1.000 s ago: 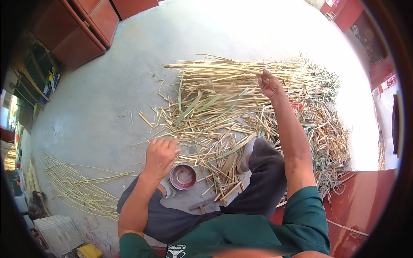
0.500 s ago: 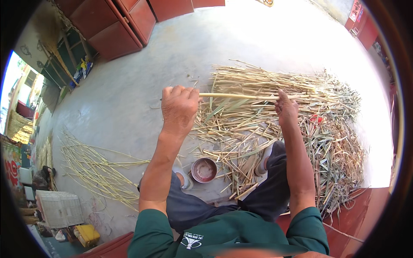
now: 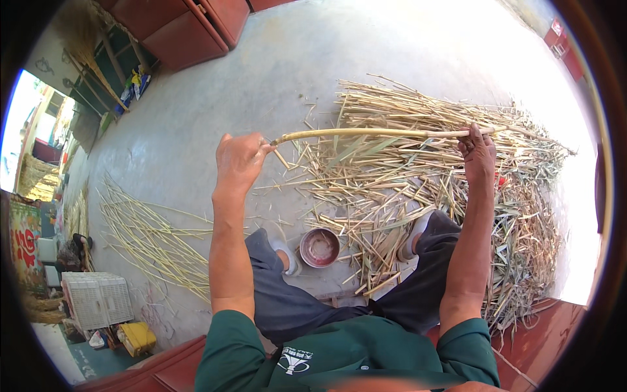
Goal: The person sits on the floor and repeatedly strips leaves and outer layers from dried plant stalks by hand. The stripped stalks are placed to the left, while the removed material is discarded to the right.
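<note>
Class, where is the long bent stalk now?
In the head view, the long bent stalk spans the upper middle from the left hand past the right hand, which grips it over the stalk pile.

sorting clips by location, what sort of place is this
Likely a household yard or small workshop: a large heap of dry stalks lies on a grey floor, with a white crate and a yellow container at the picture's lower left.
</note>
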`<state>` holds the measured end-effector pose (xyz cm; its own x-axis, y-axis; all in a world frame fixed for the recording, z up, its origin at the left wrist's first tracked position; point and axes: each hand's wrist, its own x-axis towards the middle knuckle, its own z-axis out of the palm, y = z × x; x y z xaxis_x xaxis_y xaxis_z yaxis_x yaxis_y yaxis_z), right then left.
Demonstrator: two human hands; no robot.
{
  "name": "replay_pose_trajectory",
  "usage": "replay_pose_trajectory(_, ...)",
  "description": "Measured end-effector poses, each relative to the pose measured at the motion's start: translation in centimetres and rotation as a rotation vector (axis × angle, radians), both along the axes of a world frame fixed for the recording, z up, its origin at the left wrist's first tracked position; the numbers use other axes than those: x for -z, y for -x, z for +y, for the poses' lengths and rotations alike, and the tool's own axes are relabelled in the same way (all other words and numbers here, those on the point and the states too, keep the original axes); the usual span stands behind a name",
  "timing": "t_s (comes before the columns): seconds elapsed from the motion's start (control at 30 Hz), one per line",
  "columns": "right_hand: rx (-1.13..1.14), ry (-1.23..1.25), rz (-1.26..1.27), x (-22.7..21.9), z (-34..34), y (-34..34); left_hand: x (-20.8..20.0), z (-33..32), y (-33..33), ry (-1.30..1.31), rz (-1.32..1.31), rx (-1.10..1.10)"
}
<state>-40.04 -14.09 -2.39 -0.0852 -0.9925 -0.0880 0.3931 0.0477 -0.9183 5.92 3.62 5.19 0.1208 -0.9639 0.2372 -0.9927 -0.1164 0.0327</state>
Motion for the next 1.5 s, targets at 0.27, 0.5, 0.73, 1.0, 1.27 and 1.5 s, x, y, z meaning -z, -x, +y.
replay_pose_trajectory(0.27, -0.090, 0.149, 0.076, -0.4, 2.7, -5.1, -0.4, -1.0, 3.8, 0.457, -0.011, 0.168)
replay_pose_trajectory(0.5, -0.306, 0.149, 0.040, 0.3, 7.7, -14.1, 3.8, -4.4, 12.3, 0.293, 0.323, 0.536)
replay_pose_trajectory(0.73, -0.216, 0.098, -0.089, -1.6, 4.1, -9.2, 4.0, -5.3, 8.7, 0.223, 0.539, 0.415)
replay_pose_trajectory(1.0, -0.241, 0.008, -0.160, 0.5, 4.6, -10.4, 4.1, -5.0, 9.5, 0.234, 0.596, 0.401)
replay_pose_trajectory(1.27, -0.246, 0.002, -0.095, 0.5, 4.4, -10.2, 2.1, -5.0, 5.4, 0.458, 0.757, 0.199)
replay_pose_trajectory(1.5, -0.299, 0.020, -0.096, 0.6, 5.3, -12.4, 3.4, -4.7, 8.8, 0.109, 0.408, 0.486)
